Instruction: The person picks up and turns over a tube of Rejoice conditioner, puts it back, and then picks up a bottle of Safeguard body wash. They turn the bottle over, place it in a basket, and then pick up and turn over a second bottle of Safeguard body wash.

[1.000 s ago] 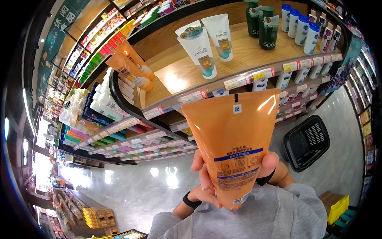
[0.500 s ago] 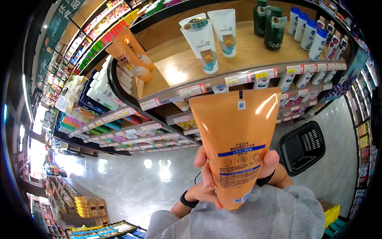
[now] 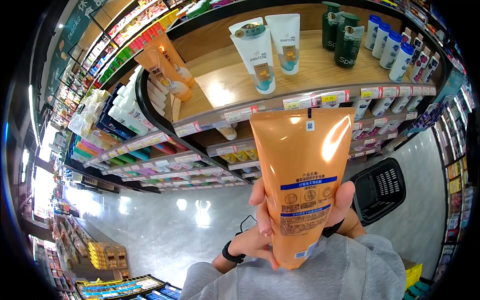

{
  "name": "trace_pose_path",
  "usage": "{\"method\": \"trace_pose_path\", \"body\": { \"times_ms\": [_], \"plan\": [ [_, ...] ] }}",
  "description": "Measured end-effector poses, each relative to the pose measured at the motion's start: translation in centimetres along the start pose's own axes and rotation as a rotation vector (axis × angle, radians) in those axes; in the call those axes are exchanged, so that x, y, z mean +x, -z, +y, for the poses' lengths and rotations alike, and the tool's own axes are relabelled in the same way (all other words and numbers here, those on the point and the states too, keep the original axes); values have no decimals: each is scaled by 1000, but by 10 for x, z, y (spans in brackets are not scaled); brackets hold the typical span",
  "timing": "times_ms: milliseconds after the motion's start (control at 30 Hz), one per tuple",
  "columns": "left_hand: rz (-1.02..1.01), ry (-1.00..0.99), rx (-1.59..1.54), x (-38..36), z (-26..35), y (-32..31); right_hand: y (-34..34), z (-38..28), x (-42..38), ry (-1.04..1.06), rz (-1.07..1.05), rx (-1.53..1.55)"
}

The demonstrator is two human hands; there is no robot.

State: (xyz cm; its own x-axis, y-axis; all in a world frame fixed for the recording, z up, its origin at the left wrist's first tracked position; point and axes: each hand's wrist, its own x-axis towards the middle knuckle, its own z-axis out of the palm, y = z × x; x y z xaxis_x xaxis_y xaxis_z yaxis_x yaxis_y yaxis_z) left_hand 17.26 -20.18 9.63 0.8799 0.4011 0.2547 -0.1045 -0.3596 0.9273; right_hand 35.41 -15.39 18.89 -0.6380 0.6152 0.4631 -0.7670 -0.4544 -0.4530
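An orange tube (image 3: 305, 150) with a blue-banded printed label faces me, its broad flat end up and its narrow end down. My right hand (image 3: 342, 202) is closed around it from behind, the thumb at the right edge and fingertips showing at the left. Lower down, my left hand (image 3: 254, 244) is closed at the tube's left side near the narrow end, its fingers partly hidden behind it. Similar orange tubes (image 3: 167, 75) stand on the shelf at the left, and white tubes (image 3: 256, 60) stand further right.
The wooden shelf top (image 3: 215, 85) also bears dark green bottles (image 3: 348, 42) and blue-capped bottles (image 3: 401, 62). Price tags line the shelf's front edge. A black basket (image 3: 377, 192) is on the floor to the right. Stacked yellow packages (image 3: 102, 256) are at the lower left.
Both hands and the orange tube have shifted slightly right in view. The tube has turned a little, and the glare on it has moved.
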Motion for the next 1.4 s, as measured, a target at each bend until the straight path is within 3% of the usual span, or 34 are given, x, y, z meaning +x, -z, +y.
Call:
{"method": "trace_pose_path", "body": {
  "times_ms": [167,467,867,967,1000,1133,1300,1400],
  "plan": [
    [67,71,-96,1,9,1,13,-1,0,-43,-86,-28],
    [346,92,-85,-4,5,-6,5,-2,16,159,165,-134],
    [357,60,-106,-18,-2,-1,12,7,31,169,160,-175],
    [225,77,84,-24,-1,2,15,7,40,300,163,-182],
    [249,75,101,-27,-3,4,9,9,43,340,222,-52],
    [309,33,155,-34,-1,19,9,17,53,333,277,-241],
    [354,-50,213,-38,-3,42,17,29,67,411,148,-191],
    [415,-2,156,-44,-2,48,21,33,71,422,72,-223]
  ]
}}
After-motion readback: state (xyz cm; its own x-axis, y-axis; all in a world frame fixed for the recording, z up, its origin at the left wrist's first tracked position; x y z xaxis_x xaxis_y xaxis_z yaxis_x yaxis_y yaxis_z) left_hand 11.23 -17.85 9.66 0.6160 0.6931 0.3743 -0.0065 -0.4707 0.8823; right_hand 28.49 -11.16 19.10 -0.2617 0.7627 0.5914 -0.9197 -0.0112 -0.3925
